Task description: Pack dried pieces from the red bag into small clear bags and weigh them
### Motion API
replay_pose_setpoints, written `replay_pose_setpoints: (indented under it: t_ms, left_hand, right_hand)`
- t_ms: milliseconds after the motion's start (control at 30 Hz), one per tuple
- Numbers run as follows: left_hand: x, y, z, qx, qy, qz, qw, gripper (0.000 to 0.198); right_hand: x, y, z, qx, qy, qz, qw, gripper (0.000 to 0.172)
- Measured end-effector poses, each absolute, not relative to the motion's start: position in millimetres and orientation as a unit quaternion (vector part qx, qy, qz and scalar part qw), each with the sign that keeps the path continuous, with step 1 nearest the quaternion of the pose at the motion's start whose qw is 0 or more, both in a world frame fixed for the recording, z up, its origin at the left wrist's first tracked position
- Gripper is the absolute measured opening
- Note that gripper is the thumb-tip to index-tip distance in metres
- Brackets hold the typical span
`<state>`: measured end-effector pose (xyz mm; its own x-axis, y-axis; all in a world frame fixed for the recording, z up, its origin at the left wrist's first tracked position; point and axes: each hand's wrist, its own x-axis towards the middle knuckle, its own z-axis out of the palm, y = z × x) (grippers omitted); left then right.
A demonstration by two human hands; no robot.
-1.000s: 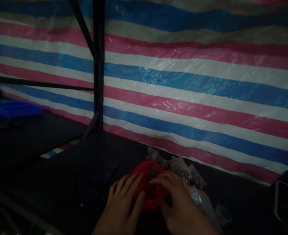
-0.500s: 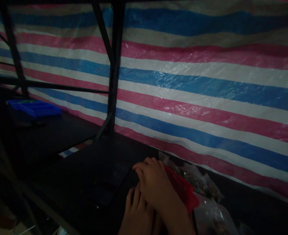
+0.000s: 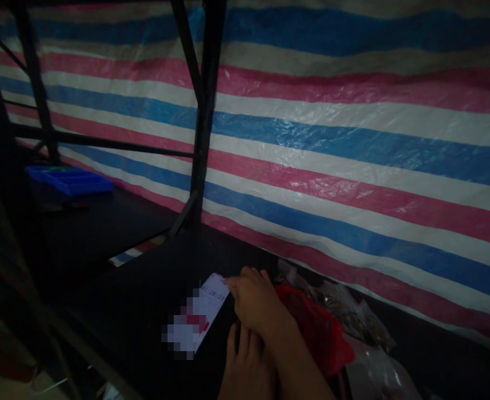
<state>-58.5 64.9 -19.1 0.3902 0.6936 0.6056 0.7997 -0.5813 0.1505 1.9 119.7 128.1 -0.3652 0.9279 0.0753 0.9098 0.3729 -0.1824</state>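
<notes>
A phone (image 3: 209, 303) lies flat on the black shelf board (image 3: 145, 272), its screen lit with large digits near the top and part of it blurred into blocks. My right hand (image 3: 255, 303) reaches in from the lower right, and a fingertip touches the phone's upper right corner. Its other fingers are loosely bent and hold nothing. Partly beneath the right wrist, my left hand (image 3: 247, 358) rests with its fingers spread on the board, holding nothing. Beside the right forearm lies a crumpled red plastic bag (image 3: 311, 330).
Clear plastic bags (image 3: 345, 305) of small brownish pieces lie behind the red bag, with another clear bag (image 3: 380, 372) nearer. A blue compartment tray (image 3: 78, 182) sits on the far-left shelf. A dark metal post (image 3: 205, 128) stands before striped plastic sheeting (image 3: 353, 161).
The phone's screen has gone from dark to lit. My right hand's fingertip is now on the phone's corner. The whole view has shifted slightly, moving things rightward in it.
</notes>
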Motion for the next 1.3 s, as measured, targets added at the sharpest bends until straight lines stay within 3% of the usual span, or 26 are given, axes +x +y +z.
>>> replay_pose_setpoints:
  t_ms: [133,200,267,367,467,633,900,1033,1200,1300]
  left_hand:
    - [-46,61,-8,-0.777,-0.495,-0.361,0.145,0.049]
    - [-45,61,-6,-0.759,-0.504,-0.392,0.129,0.049]
    - [-48,62,-4,-0.758,-0.485,-0.428,0.087,0.049]
    - [-54,62,3,-0.745,-0.467,-0.476,0.018,0.051]
    - [-60,61,14,-0.732,-0.461,-0.500,-0.040,0.050]
    - [-68,64,22,-0.693,-0.468,-0.549,-0.004,0.044]
    - [-68,65,25,-0.695,-0.521,-0.493,0.040,0.035]
    - [-62,55,43,-0.705,-0.494,-0.502,0.087,0.039]
    - [-64,35,56,-0.673,-0.457,-0.572,0.109,0.049]
    - [-61,23,46,-0.646,-0.458,-0.604,0.088,0.041]
  right_hand:
    - [41,93,146,-0.576,-0.785,0.036,0.225,0.043]
    - [75,74,148,-0.589,-0.740,0.024,0.323,0.040]
    - [109,55,142,-0.608,-0.709,0.010,0.358,0.035]
    - [140,34,122,-0.644,-0.681,-0.011,0.350,0.035]
    - [142,28,97,-0.646,-0.697,-0.010,0.312,0.055]
    - [126,33,73,-0.629,-0.722,0.018,0.287,0.071]
    - [146,11,121,-0.607,-0.647,0.075,0.456,0.035]
    - [192,-21,139,-0.690,-0.579,0.087,0.426,0.047]
    - [229,-42,117,-0.754,-0.538,0.160,0.340,0.068]
    - [232,-41,103,-0.745,-0.551,0.149,0.345,0.067]
